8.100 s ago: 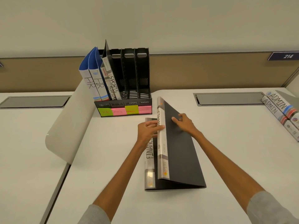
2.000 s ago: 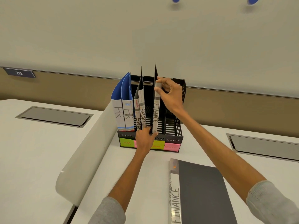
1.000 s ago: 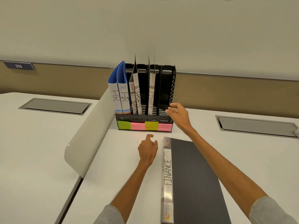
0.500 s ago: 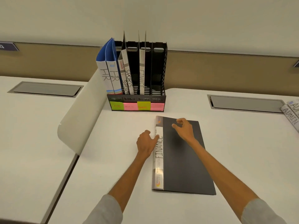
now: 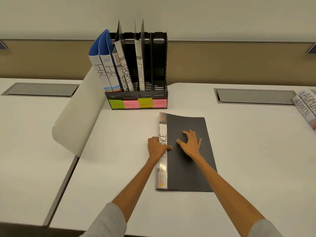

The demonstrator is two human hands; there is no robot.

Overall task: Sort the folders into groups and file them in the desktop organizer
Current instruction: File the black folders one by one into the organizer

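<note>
— Where's the folder (image 5: 181, 168)?
— Flat, mid-desk (image 5: 119, 159), just in front of the organizer (image 5: 160, 96) near the back edge. Left hand (image 5: 157, 147) pinches the spine, thumb on top. Right hand (image 5: 190, 142) is spread open, fingertips pressing the cover.
— Heavy?
— Prob. not. Thin matte grey plastic cover, glossy clear spine w/ a paper label. Looks light, bendy, a bit slick; far edge bows slightly.
— So grab where?
— Spine side, I'd say. Stiffest bit. Held by the cover alone it'd prob. flop open.

One desktop organizer (image 5: 159, 65), four sticky labels (image 5: 145, 102), two HR folders (image 5: 109, 72), two SPORTS folders (image 5: 125, 72), two FINANCE folders (image 5: 188, 168), two ADMIN folders (image 5: 302, 110)
</note>
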